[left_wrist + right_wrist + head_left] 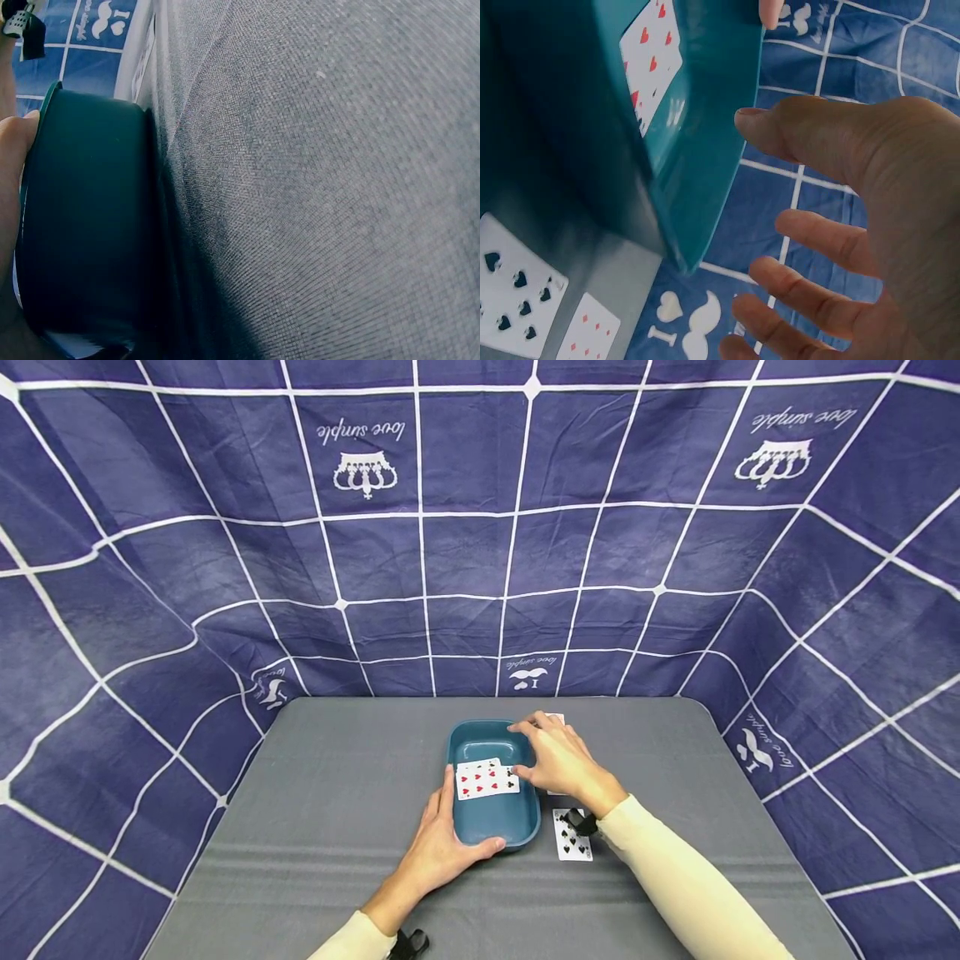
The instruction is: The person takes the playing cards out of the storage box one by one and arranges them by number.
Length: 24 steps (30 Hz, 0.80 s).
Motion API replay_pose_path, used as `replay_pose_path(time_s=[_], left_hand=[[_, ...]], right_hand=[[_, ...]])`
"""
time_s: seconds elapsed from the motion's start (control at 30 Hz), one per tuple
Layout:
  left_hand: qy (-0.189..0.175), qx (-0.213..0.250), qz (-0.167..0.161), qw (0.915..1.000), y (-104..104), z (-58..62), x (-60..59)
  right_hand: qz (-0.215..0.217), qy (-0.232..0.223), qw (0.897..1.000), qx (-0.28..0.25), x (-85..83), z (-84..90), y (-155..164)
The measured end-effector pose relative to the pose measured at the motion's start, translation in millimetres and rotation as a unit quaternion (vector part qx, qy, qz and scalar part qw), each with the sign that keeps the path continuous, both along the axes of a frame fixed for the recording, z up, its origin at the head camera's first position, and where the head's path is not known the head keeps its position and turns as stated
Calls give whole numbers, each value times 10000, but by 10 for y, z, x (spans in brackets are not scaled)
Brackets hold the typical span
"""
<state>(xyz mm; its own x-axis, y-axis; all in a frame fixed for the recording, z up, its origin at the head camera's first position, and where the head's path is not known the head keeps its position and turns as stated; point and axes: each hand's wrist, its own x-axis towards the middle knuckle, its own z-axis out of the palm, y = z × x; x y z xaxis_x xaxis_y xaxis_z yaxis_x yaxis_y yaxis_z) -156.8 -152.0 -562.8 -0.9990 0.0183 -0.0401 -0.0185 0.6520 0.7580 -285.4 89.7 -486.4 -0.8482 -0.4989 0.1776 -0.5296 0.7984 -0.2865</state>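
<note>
A teal rectangular tub [497, 822] stands upright on the table. My left hand [441, 847] holds it by the near left corner, fingers along the left wall and thumb on the front rim; in the left wrist view the thumb [19, 139] overlaps the rim. Inside the tub lies a playing card with red hearts [477, 783], overlapping cards with black pips. Over the tub's right rim hovers my right hand [562, 758], thumb and fingers spread apart with nothing between them, as the right wrist view also shows.
Right of the tub, a spades card [573, 847] lies face up on the grey table [360, 777], partly under my wrist strap. Beyond it is a diamonds card [589, 330], mostly hidden by my right hand in the head view. Blue patterned cloth [465, 552] hangs around the table.
</note>
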Motion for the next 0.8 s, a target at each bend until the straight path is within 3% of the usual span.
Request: replay_pose_path(time_s=[0.33, 0.8], left_hand=[[15, 31, -17, 10000, -8, -16, -1], [31, 133, -32, 9999, -21, -3, 18]], right_hand=[[319, -275, 9991, 86, -16, -39, -270], [725, -1037, 9914, 347, 0, -126, -593]])
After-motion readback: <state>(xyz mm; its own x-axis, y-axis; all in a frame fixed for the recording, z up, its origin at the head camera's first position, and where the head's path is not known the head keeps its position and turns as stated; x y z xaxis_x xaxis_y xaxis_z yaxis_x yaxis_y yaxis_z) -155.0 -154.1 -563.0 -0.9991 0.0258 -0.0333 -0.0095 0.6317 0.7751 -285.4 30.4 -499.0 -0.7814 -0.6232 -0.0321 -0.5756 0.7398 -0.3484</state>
